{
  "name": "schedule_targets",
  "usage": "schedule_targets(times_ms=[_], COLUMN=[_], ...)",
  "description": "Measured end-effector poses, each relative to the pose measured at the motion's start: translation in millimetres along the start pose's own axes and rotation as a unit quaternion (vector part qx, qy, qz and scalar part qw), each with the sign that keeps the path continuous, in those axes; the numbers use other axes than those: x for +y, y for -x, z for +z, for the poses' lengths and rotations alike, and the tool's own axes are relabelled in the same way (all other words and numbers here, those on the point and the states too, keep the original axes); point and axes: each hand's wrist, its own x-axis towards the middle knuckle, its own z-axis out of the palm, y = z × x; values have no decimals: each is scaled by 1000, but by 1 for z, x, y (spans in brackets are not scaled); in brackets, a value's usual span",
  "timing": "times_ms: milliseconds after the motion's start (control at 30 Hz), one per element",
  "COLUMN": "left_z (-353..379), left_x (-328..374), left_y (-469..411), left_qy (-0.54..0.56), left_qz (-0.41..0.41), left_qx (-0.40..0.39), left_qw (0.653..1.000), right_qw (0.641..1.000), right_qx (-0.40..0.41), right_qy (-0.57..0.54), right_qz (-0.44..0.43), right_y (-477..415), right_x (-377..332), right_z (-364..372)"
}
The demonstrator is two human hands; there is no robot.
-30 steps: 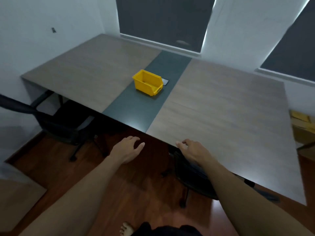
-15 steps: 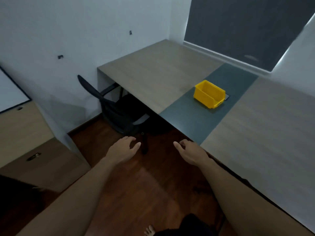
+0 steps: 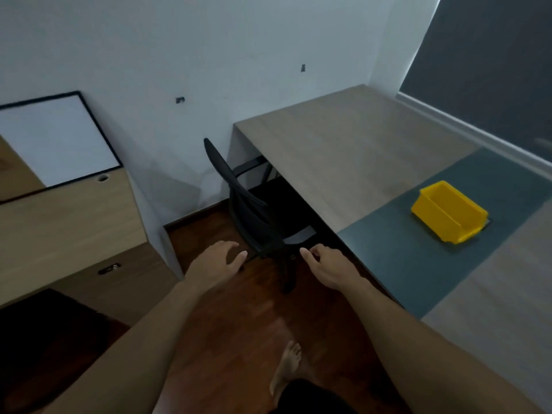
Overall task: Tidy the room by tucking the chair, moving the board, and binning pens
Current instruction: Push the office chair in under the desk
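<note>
The left forearm (image 3: pixel 143 339) and right forearm (image 3: pixel 418 339) are bare. One foot (image 3: pixel 288 369) is bare, beside a black garment (image 3: pixel 310 397).

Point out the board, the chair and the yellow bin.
Board (image 3: pixel 56 141): head view, on its white face.
Chair (image 3: pixel 248 210): head view, on the black backrest.
Bin (image 3: pixel 442 227): head view, on its yellow side wall.
</note>
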Motion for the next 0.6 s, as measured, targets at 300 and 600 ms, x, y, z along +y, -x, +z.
schedule_targets(times_ms=[300, 600], left_z=[-56, -86], left_x=[-34, -52], left_y=[-109, -220], left_qy=[0, 9], left_qz=[-9, 39], left_qx=[36, 49], left_qw=[999, 998], right_qw=[999, 998], right_qx=[-13, -29], right_qy=[-22, -48], right_qz=[-25, -6], right_y=[-141, -225], right_x=[-55, -92], right_z=[-23, -14])
